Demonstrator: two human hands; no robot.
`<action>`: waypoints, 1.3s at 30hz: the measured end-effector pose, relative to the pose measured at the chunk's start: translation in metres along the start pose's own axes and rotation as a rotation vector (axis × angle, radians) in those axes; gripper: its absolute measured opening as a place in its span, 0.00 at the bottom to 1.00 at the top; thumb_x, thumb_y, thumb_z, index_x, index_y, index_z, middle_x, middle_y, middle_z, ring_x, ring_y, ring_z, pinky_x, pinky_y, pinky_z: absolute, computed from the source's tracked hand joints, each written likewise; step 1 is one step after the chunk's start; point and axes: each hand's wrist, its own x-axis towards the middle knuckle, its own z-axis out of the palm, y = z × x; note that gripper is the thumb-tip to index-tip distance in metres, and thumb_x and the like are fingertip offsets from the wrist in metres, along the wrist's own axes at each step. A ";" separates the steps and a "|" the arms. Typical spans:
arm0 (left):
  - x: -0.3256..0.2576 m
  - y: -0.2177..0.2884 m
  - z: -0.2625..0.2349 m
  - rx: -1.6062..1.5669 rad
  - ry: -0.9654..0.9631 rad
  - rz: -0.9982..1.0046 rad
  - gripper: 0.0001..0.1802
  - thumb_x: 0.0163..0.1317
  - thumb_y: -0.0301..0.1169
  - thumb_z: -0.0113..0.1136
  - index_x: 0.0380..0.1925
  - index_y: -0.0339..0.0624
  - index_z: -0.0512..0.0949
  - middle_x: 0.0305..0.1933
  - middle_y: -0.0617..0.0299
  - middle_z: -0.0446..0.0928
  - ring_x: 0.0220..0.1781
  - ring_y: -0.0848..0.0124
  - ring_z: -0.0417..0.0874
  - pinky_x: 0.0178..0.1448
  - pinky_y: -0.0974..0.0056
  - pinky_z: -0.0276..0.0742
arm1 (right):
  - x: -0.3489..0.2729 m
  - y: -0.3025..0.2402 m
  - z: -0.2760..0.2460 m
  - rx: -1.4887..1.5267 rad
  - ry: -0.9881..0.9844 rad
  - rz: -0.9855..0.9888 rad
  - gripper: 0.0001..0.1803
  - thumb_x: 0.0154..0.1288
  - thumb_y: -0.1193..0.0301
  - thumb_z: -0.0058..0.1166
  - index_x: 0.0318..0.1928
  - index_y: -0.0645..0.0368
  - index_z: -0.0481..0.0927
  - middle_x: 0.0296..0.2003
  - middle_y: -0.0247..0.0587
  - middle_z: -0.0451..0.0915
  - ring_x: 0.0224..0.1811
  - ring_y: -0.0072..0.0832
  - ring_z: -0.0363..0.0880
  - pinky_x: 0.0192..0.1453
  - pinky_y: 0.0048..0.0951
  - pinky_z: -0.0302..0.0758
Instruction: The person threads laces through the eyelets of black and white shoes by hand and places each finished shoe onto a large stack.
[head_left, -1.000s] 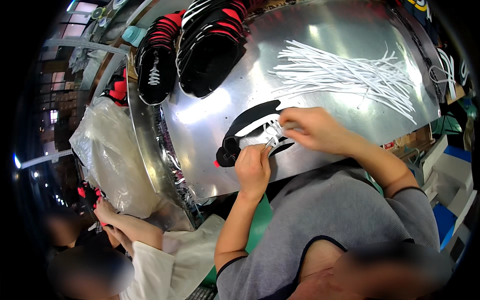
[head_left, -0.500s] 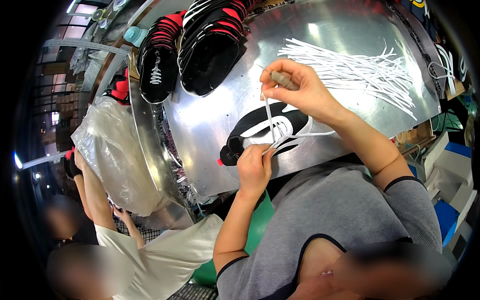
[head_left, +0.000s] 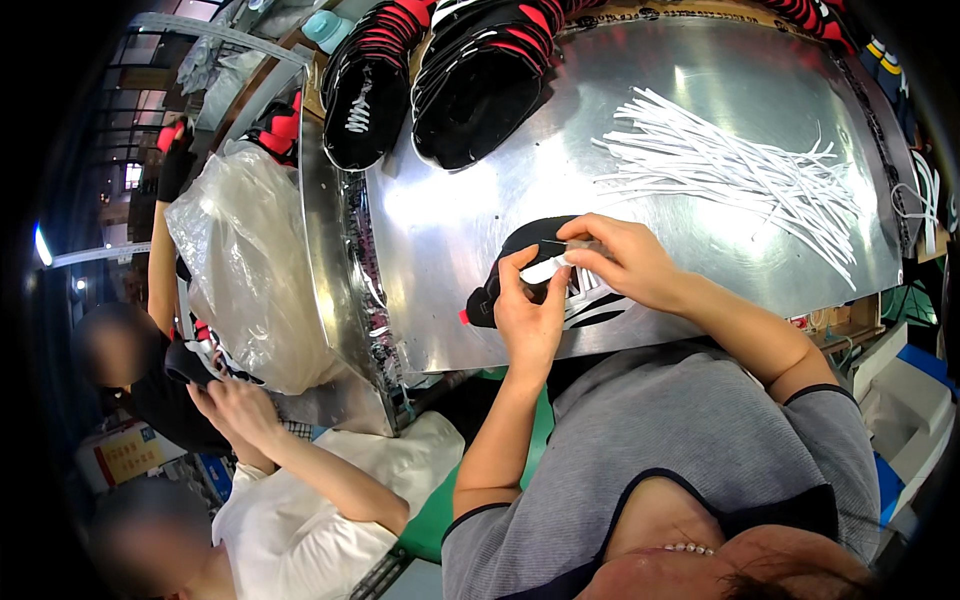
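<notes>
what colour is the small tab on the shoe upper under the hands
Red; the tab shows best in the head view.

On my feed, the left hand (head_left: pixel 533 318) and right hand (head_left: pixel 635 262) pinch a white strip (head_left: pixel 543 270) at the black shoe (head_left: pixel 522 238); white laces (head_left: pixel 740 182) lie heaped on the metal table (head_left: pixel 430 300).

This is a shoemaking workshop. Stacked black-and-red shoe uppers (head_left: pixel 480 115) crowd the far edge of a sheet-metal workbench (head_left: pixel 430 300), and a loose heap of white shoelaces (head_left: pixel 740 190) (far more than a household would keep) lies to the right. A single black shoe upper (head_left: pixel 525 235) is being worked on nearer the front. At left, a co-worker in a white top (head_left: pixel 305 500) handles another upper (head_left: pixel 187 362) beside a bulky translucent plastic bag (head_left: pixel 250 260), with a cardboard carton (head_left: pixel 122 455) close by.
</notes>
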 end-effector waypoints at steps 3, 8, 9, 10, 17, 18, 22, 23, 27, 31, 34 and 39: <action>0.000 -0.007 0.001 0.049 0.030 0.073 0.21 0.54 0.29 0.73 0.47 0.39 0.77 0.30 0.71 0.69 0.28 0.82 0.62 0.32 0.74 0.62 | -0.008 -0.008 -0.013 -0.182 -0.073 0.022 0.10 0.69 0.67 0.54 0.43 0.60 0.76 0.31 0.43 0.83 0.30 0.40 0.82 0.35 0.37 0.75; 0.001 -0.018 0.000 0.126 0.007 0.085 0.21 0.56 0.25 0.70 0.49 0.39 0.75 0.33 0.68 0.75 0.29 0.82 0.69 0.34 0.74 0.67 | -0.015 -0.006 -0.017 -0.299 -0.116 -0.106 0.07 0.66 0.70 0.56 0.38 0.58 0.73 0.28 0.41 0.82 0.28 0.42 0.81 0.32 0.40 0.73; 0.001 -0.020 0.001 0.094 -0.005 0.073 0.21 0.57 0.25 0.70 0.50 0.38 0.75 0.34 0.66 0.77 0.30 0.81 0.72 0.35 0.74 0.69 | -0.013 -0.005 -0.017 -0.326 -0.125 -0.110 0.07 0.66 0.70 0.56 0.38 0.58 0.73 0.28 0.41 0.82 0.29 0.42 0.81 0.32 0.40 0.73; 0.001 -0.021 0.002 0.062 -0.016 0.061 0.21 0.57 0.24 0.69 0.50 0.38 0.74 0.35 0.64 0.78 0.32 0.81 0.75 0.37 0.74 0.71 | -0.011 -0.005 -0.016 -0.353 -0.135 -0.114 0.07 0.65 0.70 0.57 0.38 0.58 0.73 0.28 0.41 0.81 0.29 0.42 0.81 0.31 0.40 0.73; 0.001 -0.009 0.000 -0.077 -0.028 -0.001 0.22 0.59 0.22 0.68 0.52 0.35 0.72 0.39 0.57 0.81 0.39 0.74 0.82 0.45 0.70 0.77 | 0.000 -0.007 -0.011 -0.435 -0.171 -0.113 0.07 0.65 0.70 0.57 0.37 0.57 0.73 0.25 0.40 0.80 0.29 0.43 0.81 0.32 0.41 0.73; 0.001 -0.011 0.000 -0.055 -0.025 0.011 0.22 0.59 0.22 0.67 0.52 0.35 0.72 0.39 0.57 0.81 0.39 0.74 0.82 0.45 0.70 0.77 | -0.001 -0.007 -0.012 -0.413 -0.163 -0.081 0.07 0.65 0.70 0.57 0.37 0.57 0.73 0.24 0.40 0.80 0.29 0.43 0.81 0.32 0.41 0.73; 0.001 -0.011 0.000 -0.026 -0.026 0.030 0.22 0.59 0.22 0.67 0.52 0.35 0.71 0.40 0.56 0.81 0.40 0.74 0.82 0.46 0.70 0.77 | -0.010 -0.014 -0.017 -0.359 -0.113 -0.088 0.07 0.66 0.69 0.56 0.37 0.57 0.73 0.24 0.41 0.80 0.28 0.43 0.81 0.31 0.41 0.73; 0.001 -0.012 0.002 -0.032 -0.019 0.046 0.22 0.59 0.21 0.67 0.52 0.35 0.71 0.40 0.56 0.81 0.40 0.74 0.82 0.46 0.70 0.77 | -0.011 -0.014 -0.017 -0.357 -0.126 -0.086 0.07 0.66 0.69 0.57 0.37 0.57 0.73 0.23 0.41 0.80 0.28 0.43 0.81 0.31 0.42 0.73; 0.002 -0.021 0.011 -0.028 0.026 0.135 0.21 0.57 0.25 0.67 0.50 0.34 0.74 0.41 0.54 0.80 0.34 0.69 0.79 0.39 0.66 0.75 | -0.007 -0.008 -0.016 -0.395 -0.175 -0.039 0.08 0.66 0.68 0.56 0.37 0.57 0.73 0.23 0.41 0.80 0.27 0.44 0.80 0.31 0.42 0.73; 0.000 -0.014 0.016 -0.105 0.022 0.122 0.18 0.59 0.22 0.63 0.50 0.34 0.74 0.43 0.52 0.80 0.36 0.64 0.80 0.43 0.62 0.75 | 0.004 0.000 -0.009 -0.530 -0.240 -0.070 0.09 0.65 0.69 0.55 0.38 0.59 0.70 0.22 0.46 0.80 0.28 0.48 0.81 0.31 0.46 0.73; -0.004 -0.006 0.010 0.113 -0.027 0.211 0.19 0.58 0.14 0.51 0.51 0.35 0.74 0.46 0.52 0.78 0.43 0.63 0.81 0.46 0.63 0.77 | 0.013 0.013 0.021 -0.596 -0.200 -0.096 0.12 0.60 0.72 0.56 0.39 0.60 0.68 0.25 0.48 0.81 0.30 0.49 0.83 0.30 0.48 0.75; 0.025 -0.035 0.017 0.012 0.017 0.189 0.24 0.49 0.15 0.52 0.50 0.38 0.72 0.48 0.52 0.78 0.46 0.57 0.80 0.50 0.56 0.75 | 0.024 0.007 0.007 -0.481 -0.179 0.093 0.04 0.63 0.74 0.53 0.38 0.58 0.75 0.25 0.49 0.79 0.28 0.47 0.80 0.31 0.41 0.72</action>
